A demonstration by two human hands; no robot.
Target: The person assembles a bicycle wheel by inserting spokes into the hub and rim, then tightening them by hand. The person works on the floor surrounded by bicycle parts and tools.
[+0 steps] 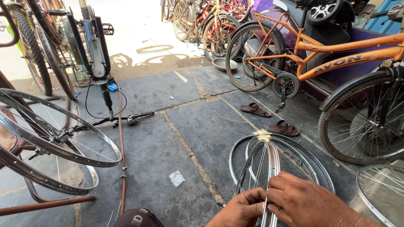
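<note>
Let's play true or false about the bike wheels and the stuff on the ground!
1. Both hands, the left hand and the right hand, pinch a shiny wheel rim. True.
2. The brown sandals are on someone's feet. False: they lie empty on the stone floor.
3. The orange bicycle lies flat. False: it stands upright.
4. A scrap of white paper lies on the floor. True.
5. The metal bowl sits behind the sandals. True.

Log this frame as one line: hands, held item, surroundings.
left hand: pinching wheel rim | right hand: gripping same rim | rim: upright, spoked | nearby: brown sandals, orange bicycle, stone floor
</note>
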